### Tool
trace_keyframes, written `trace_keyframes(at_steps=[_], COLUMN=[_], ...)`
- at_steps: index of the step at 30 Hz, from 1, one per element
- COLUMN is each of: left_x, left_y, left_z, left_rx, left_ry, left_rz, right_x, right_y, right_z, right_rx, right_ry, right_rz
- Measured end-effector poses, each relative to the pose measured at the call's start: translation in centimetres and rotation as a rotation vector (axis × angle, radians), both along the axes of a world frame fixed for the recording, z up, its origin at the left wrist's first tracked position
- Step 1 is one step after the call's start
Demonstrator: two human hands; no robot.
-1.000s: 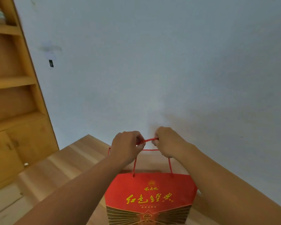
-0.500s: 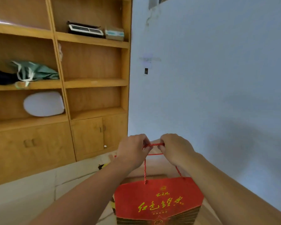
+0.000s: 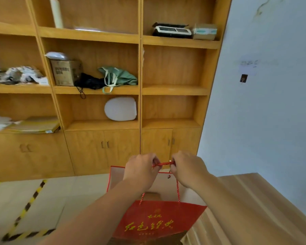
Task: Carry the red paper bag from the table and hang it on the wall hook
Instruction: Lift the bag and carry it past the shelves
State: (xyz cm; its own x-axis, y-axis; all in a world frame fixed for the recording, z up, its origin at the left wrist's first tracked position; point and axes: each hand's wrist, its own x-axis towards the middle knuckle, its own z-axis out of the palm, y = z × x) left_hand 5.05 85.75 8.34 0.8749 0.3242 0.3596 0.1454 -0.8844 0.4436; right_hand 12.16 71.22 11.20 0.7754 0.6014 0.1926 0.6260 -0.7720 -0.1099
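Observation:
The red paper bag with gold lettering hangs in front of me, low in the middle of the head view. Its red cord handles stretch between my two fists. My left hand is closed on the cords at the left. My right hand is closed on them at the right. The bag's mouth is open and a brown box shows inside. A small dark wall hook sits on the pale wall at the upper right, well above and to the right of my hands.
A tall wooden shelf unit fills the left and middle, holding a cardboard box, a green bag and a white lid. The wooden table lies at the lower right. Yellow-black tape marks the floor.
The view has swung left from the bare wall to the shelf unit. The bag stays held by both hands and now hangs off the table's left edge.

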Motion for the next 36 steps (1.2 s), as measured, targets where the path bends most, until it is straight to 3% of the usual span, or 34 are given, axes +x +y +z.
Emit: trace_keyframes(at_steps=[11,17,36], left_x=[10.6,18.9,48.5], left_y=[14.3,19.9,36.5], left_z=[-2.4,-2.2,-1.7], left_rx=[-0.074,-0.103,-0.104], left_ry=[0.016,0.066,0.041], left_rz=[0.156,0.19,0.047], right_x=[13.2,21.4,49.0], right_y=[14.8,19.9,36.3], right_z=[-3.7,-2.7,-1.9], right_rx=[0.131,0.071,0.077], right_ry=[0.095,0.106,0.087], right_rz=[0.229,0.298,0.111])
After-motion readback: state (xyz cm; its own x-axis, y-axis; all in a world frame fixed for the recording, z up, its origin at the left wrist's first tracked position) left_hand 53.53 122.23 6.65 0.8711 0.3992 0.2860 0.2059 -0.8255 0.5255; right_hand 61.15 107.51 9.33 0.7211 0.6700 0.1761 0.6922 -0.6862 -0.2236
